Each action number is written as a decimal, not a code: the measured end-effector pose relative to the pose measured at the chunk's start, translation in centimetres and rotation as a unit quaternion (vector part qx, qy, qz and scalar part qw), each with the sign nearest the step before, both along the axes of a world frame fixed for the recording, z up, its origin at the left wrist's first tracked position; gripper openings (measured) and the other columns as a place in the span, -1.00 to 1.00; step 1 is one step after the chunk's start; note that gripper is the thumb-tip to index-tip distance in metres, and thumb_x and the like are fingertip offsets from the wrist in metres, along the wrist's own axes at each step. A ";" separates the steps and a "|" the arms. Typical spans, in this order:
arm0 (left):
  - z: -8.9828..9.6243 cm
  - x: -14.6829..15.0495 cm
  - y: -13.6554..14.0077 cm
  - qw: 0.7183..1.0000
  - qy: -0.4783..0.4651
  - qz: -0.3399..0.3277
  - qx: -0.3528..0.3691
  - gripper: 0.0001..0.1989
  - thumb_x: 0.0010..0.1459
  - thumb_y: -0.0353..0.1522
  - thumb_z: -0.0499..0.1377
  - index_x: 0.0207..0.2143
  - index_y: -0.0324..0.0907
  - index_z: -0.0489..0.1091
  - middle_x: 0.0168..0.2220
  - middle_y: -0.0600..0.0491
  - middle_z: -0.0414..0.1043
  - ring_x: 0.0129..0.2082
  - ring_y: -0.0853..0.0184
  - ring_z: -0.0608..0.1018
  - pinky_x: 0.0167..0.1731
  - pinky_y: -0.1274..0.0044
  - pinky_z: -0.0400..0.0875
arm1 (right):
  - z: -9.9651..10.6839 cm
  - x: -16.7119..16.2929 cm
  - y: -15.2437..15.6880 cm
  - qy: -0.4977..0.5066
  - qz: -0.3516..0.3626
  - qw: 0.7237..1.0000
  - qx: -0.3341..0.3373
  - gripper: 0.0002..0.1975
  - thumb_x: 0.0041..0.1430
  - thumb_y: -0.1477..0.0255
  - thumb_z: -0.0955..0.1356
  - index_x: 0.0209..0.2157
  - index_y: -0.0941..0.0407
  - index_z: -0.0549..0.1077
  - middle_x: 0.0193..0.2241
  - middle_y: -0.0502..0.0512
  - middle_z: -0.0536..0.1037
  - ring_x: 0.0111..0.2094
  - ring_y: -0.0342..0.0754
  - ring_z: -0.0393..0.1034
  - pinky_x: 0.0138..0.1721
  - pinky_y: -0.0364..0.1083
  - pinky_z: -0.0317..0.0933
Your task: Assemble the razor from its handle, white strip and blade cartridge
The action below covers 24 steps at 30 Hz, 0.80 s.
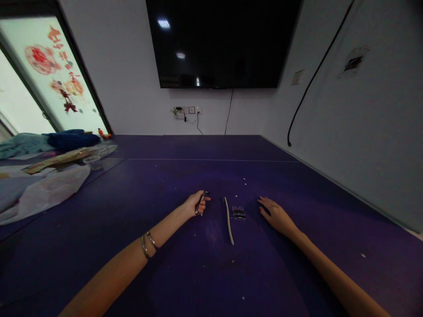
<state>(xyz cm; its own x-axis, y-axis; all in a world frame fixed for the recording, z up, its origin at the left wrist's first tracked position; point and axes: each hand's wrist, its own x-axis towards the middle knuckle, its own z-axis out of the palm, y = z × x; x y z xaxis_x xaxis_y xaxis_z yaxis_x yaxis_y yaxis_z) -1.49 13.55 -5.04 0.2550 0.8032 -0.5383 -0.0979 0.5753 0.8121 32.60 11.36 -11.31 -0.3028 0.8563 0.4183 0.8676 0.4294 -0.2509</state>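
My left hand [195,204] is closed round a small black-and-silver handheld tool [200,203], whose dark head sticks out past the thumb. Its exact kind is too small to make out. To the right of that hand a pale, slightly bent length of cable [228,221] lies on the purple surface [205,273]. Just beside the cable is a small flat clear packet [238,212] with dark pieces in it. My right hand [276,215] rests palm down on the surface, right of the packet, with fingers stretched out and nothing held.
Plastic bags [49,191] and folded blue cloth [73,138] are piled at the left. A television [221,44] hangs on the far wall above power sockets [191,110]. A black cable [310,83] dangles along the right wall. Small white scraps dot the surface.
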 end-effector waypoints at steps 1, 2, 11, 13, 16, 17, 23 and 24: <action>0.0 -0.1 0.0 1.000 0.000 0.004 -0.008 -0.58 0.23 -0.18 -0.19 -0.46 -0.28 0.25 -0.77 0.26 -0.04 -0.83 0.57 0.04 -0.81 0.71 -0.13 | 0.0 0.0 0.0 0.000 0.000 1.000 0.000 -0.58 0.18 0.32 0.17 0.00 0.20 0.37 0.03 0.24 0.37 0.10 0.10 0.18 0.12 0.13 0.07; -0.1 -0.2 -0.1 1.000 0.001 0.008 -0.015 -0.58 0.23 -0.16 -0.18 -0.47 -0.27 0.24 -0.77 0.27 -0.04 -0.83 0.58 0.04 -0.81 0.72 -0.14 | 0.0 0.0 0.0 0.001 -0.001 1.000 0.000 -0.58 0.17 0.32 0.17 0.00 0.20 0.37 0.04 0.25 0.37 0.10 0.10 0.18 0.12 0.13 0.07; -0.2 -0.7 -0.5 0.998 -0.001 0.022 -0.053 -0.59 0.24 -0.14 -0.17 -0.57 -0.20 0.09 -0.77 0.28 -0.09 -0.84 0.60 0.01 -0.80 0.73 -0.19 | -0.4 0.1 0.1 -0.005 -0.001 1.000 0.011 -0.57 0.17 0.32 0.17 -0.01 0.22 0.38 0.04 0.26 0.37 0.10 0.11 0.19 0.11 0.13 0.07; -0.3 -0.8 -0.5 0.998 -0.001 0.024 -0.055 -0.59 0.25 -0.15 -0.17 -0.58 -0.20 0.08 -0.77 0.28 -0.09 -0.84 0.60 0.01 -0.80 0.73 -0.18 | -0.4 0.1 0.2 -0.022 -0.002 1.000 0.010 -0.56 0.18 0.32 0.16 0.00 0.26 0.37 0.04 0.29 0.36 0.10 0.11 0.18 0.12 0.11 0.07; -0.3 -0.8 -0.5 0.998 0.000 0.025 -0.053 -0.59 0.25 -0.17 -0.17 -0.58 -0.20 0.09 -0.77 0.28 -0.09 -0.84 0.59 0.01 -0.81 0.73 -0.18 | -0.3 0.1 0.1 -0.030 -0.003 1.000 0.008 -0.55 0.18 0.32 0.16 0.01 0.27 0.37 0.04 0.29 0.36 0.10 0.11 0.17 0.12 0.10 0.07; -0.3 -0.8 -0.6 0.998 0.002 0.027 -0.050 -0.59 0.25 -0.17 -0.17 -0.58 -0.20 0.09 -0.77 0.28 -0.09 -0.84 0.59 0.01 -0.81 0.73 -0.18 | -0.3 0.1 0.1 -0.027 -0.003 1.000 0.009 -0.56 0.18 0.32 0.16 0.01 0.25 0.37 0.04 0.28 0.36 0.10 0.11 0.18 0.12 0.10 0.07; -0.4 -0.5 -0.6 0.998 0.016 0.033 -0.041 -0.59 0.25 -0.17 -0.16 -0.60 -0.19 0.09 -0.78 0.27 -0.08 -0.84 0.59 0.02 -0.81 0.72 -0.18 | -0.3 0.1 0.1 -0.019 -0.004 1.000 0.007 -0.56 0.18 0.31 0.16 0.00 0.23 0.37 0.04 0.27 0.36 0.10 0.11 0.18 0.11 0.11 0.07; -0.5 -0.5 -0.5 0.999 0.018 0.034 -0.039 -0.59 0.24 -0.17 -0.16 -0.60 -0.19 0.09 -0.79 0.27 -0.08 -0.85 0.59 0.02 -0.81 0.72 -0.18 | -0.4 0.1 0.1 -0.017 -0.004 1.000 0.007 -0.56 0.18 0.31 0.16 0.00 0.22 0.37 0.04 0.26 0.36 0.10 0.11 0.18 0.11 0.11 0.07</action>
<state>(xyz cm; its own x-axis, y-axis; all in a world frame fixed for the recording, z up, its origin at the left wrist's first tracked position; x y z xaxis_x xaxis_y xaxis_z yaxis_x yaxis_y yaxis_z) -2.01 13.02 -5.50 0.1811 0.7734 -0.6076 -0.1098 0.6298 0.7690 32.75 11.50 -11.67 -0.3099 0.8527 0.4205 0.8788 0.4257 -0.2157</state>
